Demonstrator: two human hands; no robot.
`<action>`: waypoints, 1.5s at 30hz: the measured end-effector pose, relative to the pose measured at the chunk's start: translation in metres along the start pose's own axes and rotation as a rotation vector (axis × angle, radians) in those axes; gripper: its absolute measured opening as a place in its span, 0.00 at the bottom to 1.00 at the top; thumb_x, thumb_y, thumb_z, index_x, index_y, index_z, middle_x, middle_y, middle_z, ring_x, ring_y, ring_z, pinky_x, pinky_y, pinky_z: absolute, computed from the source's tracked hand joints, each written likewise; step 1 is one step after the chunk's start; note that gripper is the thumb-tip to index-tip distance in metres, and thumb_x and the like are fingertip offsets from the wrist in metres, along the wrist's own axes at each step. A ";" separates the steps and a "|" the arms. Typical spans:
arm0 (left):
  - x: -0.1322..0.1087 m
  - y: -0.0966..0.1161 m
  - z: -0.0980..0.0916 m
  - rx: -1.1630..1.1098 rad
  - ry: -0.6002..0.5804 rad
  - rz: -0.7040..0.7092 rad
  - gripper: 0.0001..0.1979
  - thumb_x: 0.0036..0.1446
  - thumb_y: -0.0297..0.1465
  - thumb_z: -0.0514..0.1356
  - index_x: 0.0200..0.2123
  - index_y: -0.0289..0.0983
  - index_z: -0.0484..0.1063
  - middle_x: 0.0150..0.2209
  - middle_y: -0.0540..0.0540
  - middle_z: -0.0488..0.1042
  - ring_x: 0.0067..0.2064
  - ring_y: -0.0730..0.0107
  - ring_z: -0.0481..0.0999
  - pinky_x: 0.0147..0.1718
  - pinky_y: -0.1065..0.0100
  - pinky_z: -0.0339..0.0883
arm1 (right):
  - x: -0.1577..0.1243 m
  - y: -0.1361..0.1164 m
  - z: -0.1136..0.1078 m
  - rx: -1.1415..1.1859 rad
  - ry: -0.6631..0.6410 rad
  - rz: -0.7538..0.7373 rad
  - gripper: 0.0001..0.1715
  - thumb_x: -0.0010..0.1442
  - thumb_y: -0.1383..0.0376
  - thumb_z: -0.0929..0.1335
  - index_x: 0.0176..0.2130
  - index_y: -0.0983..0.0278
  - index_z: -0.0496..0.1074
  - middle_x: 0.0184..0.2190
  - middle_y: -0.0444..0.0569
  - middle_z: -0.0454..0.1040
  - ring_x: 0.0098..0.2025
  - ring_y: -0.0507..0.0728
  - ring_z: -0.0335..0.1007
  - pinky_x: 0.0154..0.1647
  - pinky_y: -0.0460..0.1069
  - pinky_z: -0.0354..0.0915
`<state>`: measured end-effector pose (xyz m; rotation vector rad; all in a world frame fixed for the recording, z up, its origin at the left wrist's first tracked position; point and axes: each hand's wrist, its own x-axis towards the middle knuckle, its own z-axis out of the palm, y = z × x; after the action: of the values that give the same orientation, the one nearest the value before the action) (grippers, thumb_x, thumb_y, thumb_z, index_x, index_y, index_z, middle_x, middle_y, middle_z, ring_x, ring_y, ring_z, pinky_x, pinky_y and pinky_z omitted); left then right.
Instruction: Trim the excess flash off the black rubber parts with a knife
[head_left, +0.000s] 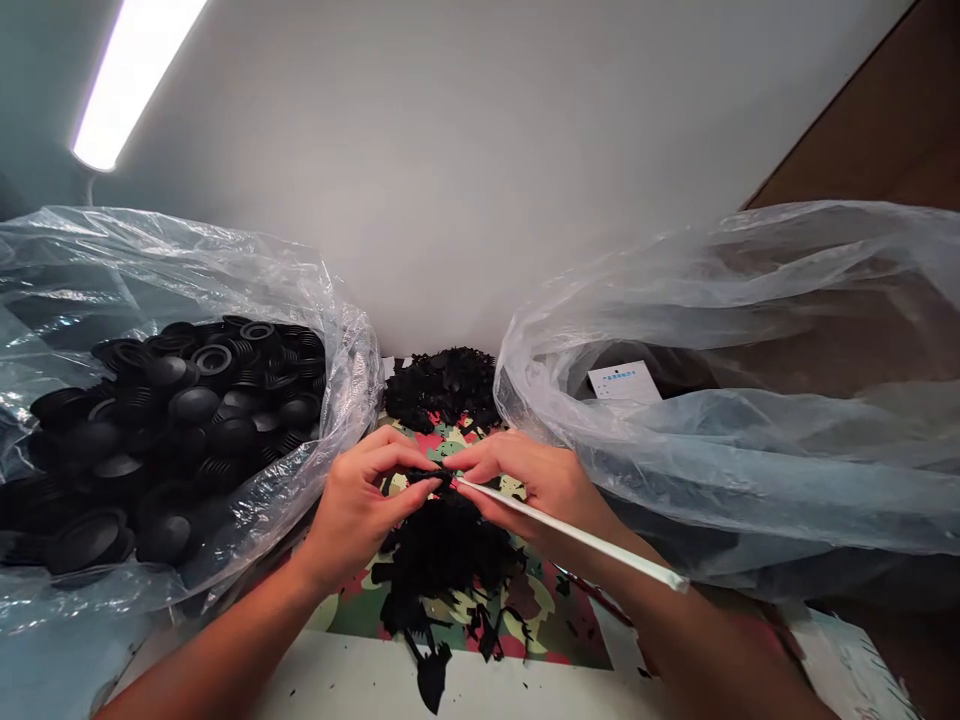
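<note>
Between the thumb and fingers of my left hand point(375, 485) is a small black rubber part point(429, 476), mostly covered by the fingertips. My right hand point(525, 480) meets it from the other side, thumb and fingers closed on a long, thin white stick-like tool point(570, 530). The tool slants down to the right across my forearm, and its near tip lies close to the black part. Just below both hands spreads a heap of black rubber scraps point(450, 555) on a camouflage-patterned mat point(352, 610).
On the left, a clear plastic bag point(349, 370) holds many round, ribbed black rubber parts point(195, 405). Another clear bag point(750, 470) stands open at right, with a white printed card point(624, 382) in it. A second scrap pile point(442, 385) lies behind my hands, near the wall.
</note>
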<state>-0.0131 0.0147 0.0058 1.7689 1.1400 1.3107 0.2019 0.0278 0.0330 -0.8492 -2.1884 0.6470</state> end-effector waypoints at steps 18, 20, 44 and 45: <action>-0.001 0.000 0.002 0.066 -0.030 -0.011 0.02 0.54 0.28 0.67 0.31 0.39 0.81 0.28 0.49 0.74 0.30 0.71 0.72 0.30 0.71 0.66 | 0.003 0.003 0.001 -0.148 -0.053 -0.202 0.08 0.69 0.68 0.63 0.38 0.63 0.72 0.37 0.47 0.80 0.40 0.52 0.75 0.46 0.49 0.66; -0.001 -0.001 0.002 0.083 -0.034 -0.010 0.01 0.55 0.29 0.67 0.31 0.39 0.81 0.28 0.49 0.74 0.31 0.71 0.72 0.30 0.70 0.67 | 0.002 0.005 0.006 -0.206 -0.060 -0.239 0.10 0.70 0.69 0.61 0.39 0.63 0.71 0.37 0.47 0.79 0.39 0.52 0.74 0.45 0.49 0.64; 0.001 -0.008 0.009 -0.938 0.005 -0.712 0.20 0.47 0.43 0.73 0.37 0.33 0.81 0.37 0.43 0.80 0.31 0.75 0.75 0.29 0.74 0.71 | 0.005 -0.005 -0.002 -0.102 -0.054 0.285 0.18 0.72 0.61 0.57 0.48 0.62 0.73 0.25 0.42 0.74 0.25 0.50 0.67 0.29 0.45 0.56; 0.001 -0.008 0.010 -0.940 0.003 -0.722 0.21 0.47 0.43 0.73 0.37 0.32 0.80 0.35 0.44 0.80 0.30 0.76 0.74 0.28 0.75 0.70 | 0.006 -0.004 -0.001 -0.065 -0.080 0.287 0.20 0.72 0.59 0.57 0.49 0.62 0.74 0.26 0.42 0.75 0.25 0.50 0.68 0.28 0.45 0.57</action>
<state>-0.0055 0.0187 -0.0039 0.5860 0.8107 1.0924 0.1976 0.0291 0.0385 -1.2049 -2.1876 0.7613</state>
